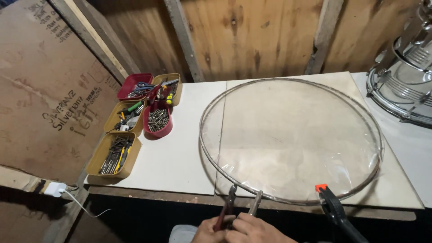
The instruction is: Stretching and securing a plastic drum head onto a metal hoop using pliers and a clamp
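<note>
A large brown cardboard sheet [42,85] leaned at the left of the frame, with dark handwriting across its middle and small printed lines near its upper left corner. Beside it, at the upper left of the white table [180,148], stood a cluster of small trays: two red ones [158,120] and three tan ones [114,155], filled with screws, nails and small tools. A white plug [55,188] with its cord sat at the lower left.

At the bottom centre, both hands gripped a pair of pliers [228,207]. The left hand [208,231] had its fingers curled around the red handle, and the right hand [254,230] lay pressed over it, fingers closed together around the other handle. The pliers' long axis ran nearly upright in the frame, tips pointing up toward the near edge of the round clear drumhead [292,139], which lay flat on the table at centre right. The jaws stood slightly apart, just beside the hoop.

A black clamp [334,209] with an orange tip gripped the hoop at lower right. A chrome drum shell [402,85] sat at the upper right.
</note>
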